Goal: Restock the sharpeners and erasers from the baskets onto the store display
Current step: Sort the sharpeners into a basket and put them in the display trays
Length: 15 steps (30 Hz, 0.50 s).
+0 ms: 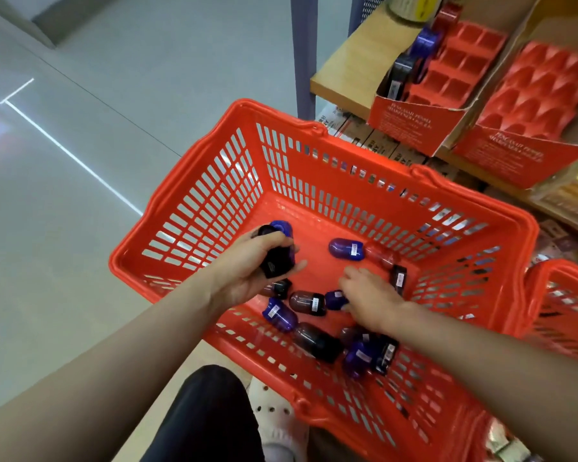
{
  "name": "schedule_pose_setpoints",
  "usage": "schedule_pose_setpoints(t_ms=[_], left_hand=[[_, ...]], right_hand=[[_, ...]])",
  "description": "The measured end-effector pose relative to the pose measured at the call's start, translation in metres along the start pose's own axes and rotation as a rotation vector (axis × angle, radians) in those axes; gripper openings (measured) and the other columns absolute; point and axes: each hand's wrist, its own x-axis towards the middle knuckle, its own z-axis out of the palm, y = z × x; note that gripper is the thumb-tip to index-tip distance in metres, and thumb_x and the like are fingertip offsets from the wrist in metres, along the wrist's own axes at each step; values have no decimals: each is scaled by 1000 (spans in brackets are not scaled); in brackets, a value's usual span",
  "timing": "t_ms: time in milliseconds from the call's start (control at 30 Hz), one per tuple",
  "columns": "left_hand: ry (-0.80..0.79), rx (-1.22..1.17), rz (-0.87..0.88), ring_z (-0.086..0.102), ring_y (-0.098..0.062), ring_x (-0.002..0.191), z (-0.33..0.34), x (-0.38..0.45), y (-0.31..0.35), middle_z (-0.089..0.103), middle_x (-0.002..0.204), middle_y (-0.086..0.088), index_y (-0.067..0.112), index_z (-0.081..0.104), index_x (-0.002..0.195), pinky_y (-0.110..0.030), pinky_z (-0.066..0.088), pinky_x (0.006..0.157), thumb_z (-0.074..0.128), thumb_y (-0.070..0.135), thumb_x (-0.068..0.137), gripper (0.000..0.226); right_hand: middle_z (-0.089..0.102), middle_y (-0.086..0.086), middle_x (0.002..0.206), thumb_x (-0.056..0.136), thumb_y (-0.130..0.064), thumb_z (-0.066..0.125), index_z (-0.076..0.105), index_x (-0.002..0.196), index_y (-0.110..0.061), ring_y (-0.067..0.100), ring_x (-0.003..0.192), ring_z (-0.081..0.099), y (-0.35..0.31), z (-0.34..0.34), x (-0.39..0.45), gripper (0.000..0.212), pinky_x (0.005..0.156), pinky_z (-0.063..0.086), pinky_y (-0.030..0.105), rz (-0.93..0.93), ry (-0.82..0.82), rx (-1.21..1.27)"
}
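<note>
Fingers: right hand [369, 300] reaches down into the basket with its fingers [349, 274] curled over a small blue sharpener [335, 299]; whether they have closed on it I cannot tell. Left hand [254, 271] grasps a bundle of dark and blue sharpeners [276, 251].
Basket: red basket [214, 195] sits on the floor below the shelf, with loose sharpeners scattered across its bottom.
Display: two red display boxes [424, 123] stand on the shelf [344, 66], up and to the right of both hands; most of their tray pockets look unfilled.
Nearest piece: blue sharpener lies right under the right fingertips, its long axis running roughly left to right; the right hand is nearer to it.
Neighbour: a brownish sharpener [306, 302] lies just left of it, between the two hands.
Judgement: one more pick, then a lift up and right toward the trays.
</note>
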Motion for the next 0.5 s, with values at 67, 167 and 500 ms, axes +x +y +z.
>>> schedule_pose_setpoints(t_ms=[67,167,500], left_hand=[[-45,39,19,65,-29,97,6,-10,5,64,102,-22,-1,59,105,-45,59,78,59,-4,88,17],[-176,125,61,67,-26,92,24,-30,19,67,98,-16,4,63,99,-44,59,80,63,2,88,11],[-346,399,258,66,-19,84,92,-105,52,69,98,-8,19,64,114,-38,53,78,65,10,88,27]], right_hand=[[62,5,107,87,-20,70,60,115,-16,25,101,60,8,-37,-15,30,89,47,35,143,156,515],[69,8,101,90,-14,65,54,126,-28,20,86,66,17,-101,-58,40,76,52,34,80,171,1485],[70,9,108,86,-15,61,60,124,-20,16,88,64,7,-172,-144,38,71,54,25,-137,192,1990]])
